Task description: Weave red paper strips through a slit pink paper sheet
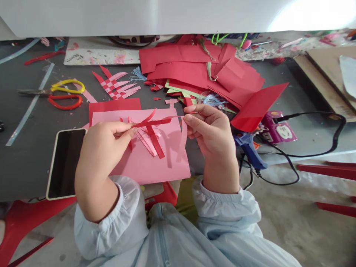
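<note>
My left hand (108,142) pinches a red paper strip (155,121) between thumb and fingertips, holding it level above the pink paper sheet (167,167). Another red strip (155,141) slants down below it. My right hand (210,128) pinches a thin pink paper strip (182,142), whose tail hangs over the sheet's right side. Between the hands, the pink and red strips reach toward each other; I cannot tell whether they are joined. Several pale pink strips (145,142) lie on the sheet beneath. Behind its upper left edge shows a red sheet (114,105).
Scissors (66,94), a woven red-and-pink paper piece (114,84) and a phone (65,163) lie on the left. Red paper pieces (178,74) are piled at the back. On the right are a blue glue gun (251,148), a purple box (278,128) and black cables (306,115).
</note>
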Motion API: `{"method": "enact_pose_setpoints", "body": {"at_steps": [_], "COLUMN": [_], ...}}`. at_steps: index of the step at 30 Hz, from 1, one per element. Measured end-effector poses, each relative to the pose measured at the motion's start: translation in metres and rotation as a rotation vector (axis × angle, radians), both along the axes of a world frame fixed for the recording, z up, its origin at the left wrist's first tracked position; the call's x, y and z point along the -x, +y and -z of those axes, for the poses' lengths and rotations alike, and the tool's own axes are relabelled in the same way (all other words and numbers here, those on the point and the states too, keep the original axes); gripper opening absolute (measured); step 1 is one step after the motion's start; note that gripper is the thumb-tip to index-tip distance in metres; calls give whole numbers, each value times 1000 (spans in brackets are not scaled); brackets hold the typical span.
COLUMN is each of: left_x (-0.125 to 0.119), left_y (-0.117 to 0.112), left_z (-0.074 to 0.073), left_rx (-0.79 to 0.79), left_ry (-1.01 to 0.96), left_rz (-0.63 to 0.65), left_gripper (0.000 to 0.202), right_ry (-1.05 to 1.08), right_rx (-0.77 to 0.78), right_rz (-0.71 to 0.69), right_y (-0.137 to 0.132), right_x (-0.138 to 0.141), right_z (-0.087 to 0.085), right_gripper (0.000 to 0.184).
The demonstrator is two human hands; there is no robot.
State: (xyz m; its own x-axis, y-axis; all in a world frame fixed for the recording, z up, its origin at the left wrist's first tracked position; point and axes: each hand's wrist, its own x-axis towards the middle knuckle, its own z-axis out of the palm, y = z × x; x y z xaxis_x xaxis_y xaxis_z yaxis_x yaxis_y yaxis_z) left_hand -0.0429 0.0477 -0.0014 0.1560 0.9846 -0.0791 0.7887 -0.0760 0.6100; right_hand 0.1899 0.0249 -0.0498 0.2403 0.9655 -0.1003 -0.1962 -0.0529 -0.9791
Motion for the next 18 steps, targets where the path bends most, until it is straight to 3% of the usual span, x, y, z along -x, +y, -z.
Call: {"method": "enact_pose_setpoints", "body": {"at_steps": [9,18], "left_x": [-1,-6], "left_y": [-1,-2], "left_z": [-1,1], "left_rx": [0,-37], "left_ry": [-20,19], "left_rz": [-16,40], "left_gripper": [23,21], "right_ry": [22,33], "right_rx": [31,68], "right_rz": [-54,-162], "right_y": [1,1], "right_x": [1,1], "right_z": [-6,0], "right_gripper": [27,30]}}
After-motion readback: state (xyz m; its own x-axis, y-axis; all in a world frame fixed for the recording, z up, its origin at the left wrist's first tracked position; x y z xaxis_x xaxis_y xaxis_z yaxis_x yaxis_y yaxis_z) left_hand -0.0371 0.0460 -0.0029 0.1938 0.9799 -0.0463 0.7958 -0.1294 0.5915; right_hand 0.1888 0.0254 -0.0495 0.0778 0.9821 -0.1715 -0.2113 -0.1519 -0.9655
